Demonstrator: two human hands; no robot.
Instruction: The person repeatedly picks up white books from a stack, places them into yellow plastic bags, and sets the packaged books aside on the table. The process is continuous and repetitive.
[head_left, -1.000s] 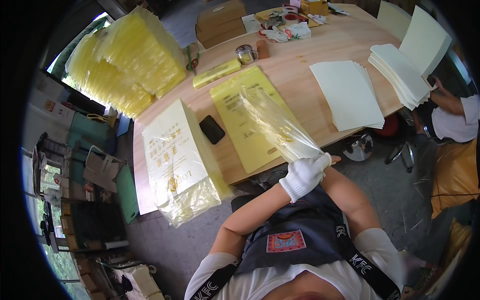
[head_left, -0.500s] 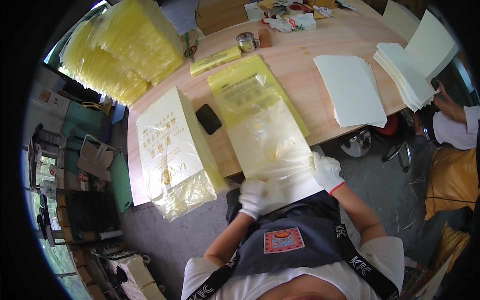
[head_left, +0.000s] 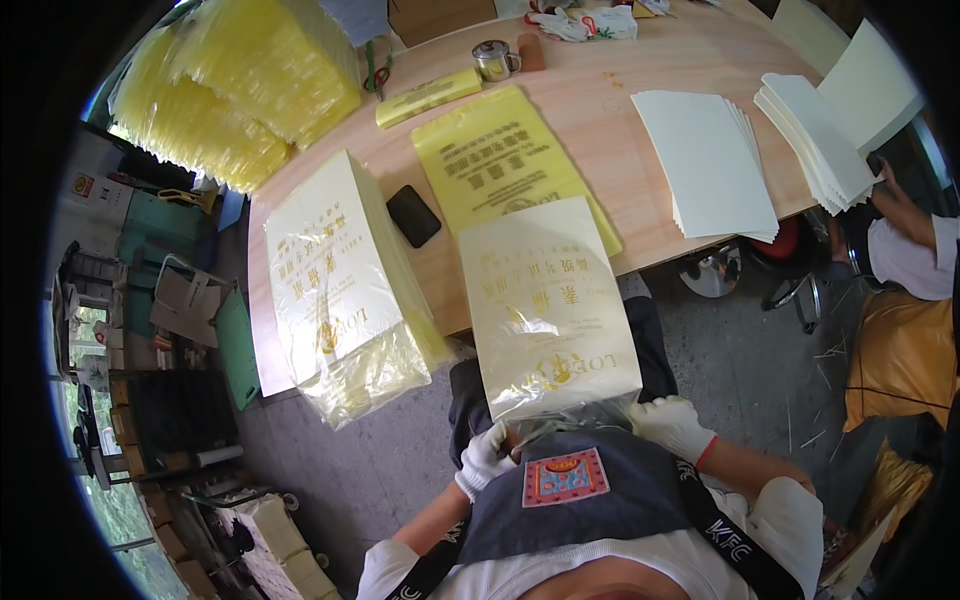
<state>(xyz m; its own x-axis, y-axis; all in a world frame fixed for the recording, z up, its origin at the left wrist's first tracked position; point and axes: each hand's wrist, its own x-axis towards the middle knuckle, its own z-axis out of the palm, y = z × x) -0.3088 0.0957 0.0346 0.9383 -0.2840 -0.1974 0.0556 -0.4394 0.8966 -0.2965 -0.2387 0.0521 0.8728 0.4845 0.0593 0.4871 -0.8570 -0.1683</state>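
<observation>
A white, gold-printed paper pack (head_left: 550,310) lies lengthwise in front of the person, inside a clear sleeve (head_left: 575,412) whose loose near end sits just above the apron (head_left: 625,470). Its far end overlaps the table's near edge and its near end juts out above the lap. The left hand (head_left: 488,460), in a white glove, is at the sleeve's near left corner, its fingers curled and pinching the plastic. The right hand (head_left: 672,425), gloved alike, is at the near right corner, fingers bent together and pinching the plastic edge there.

Beyond the pack, and partly covered by it, yellow printed bags (head_left: 500,150) lie flat on the wooden table (head_left: 590,110); whether the pack presses on them is unclear. To their left is a black phone (head_left: 413,216), just beside a tall stack of sleeved packs (head_left: 330,270) that reaches past the table's edge. Farther back are a folded yellow bundle (head_left: 430,98), a metal mug (head_left: 492,60) beside a brown cylinder (head_left: 530,52), and scissors (head_left: 375,80). A large heap of yellow plastic (head_left: 240,80) fills the far left corner.

At the right lie a fanned pile of white sheets (head_left: 705,165) and another white stack (head_left: 815,145). Near that, a co-worker's arm (head_left: 905,215) shows above an orange sack (head_left: 900,355).
</observation>
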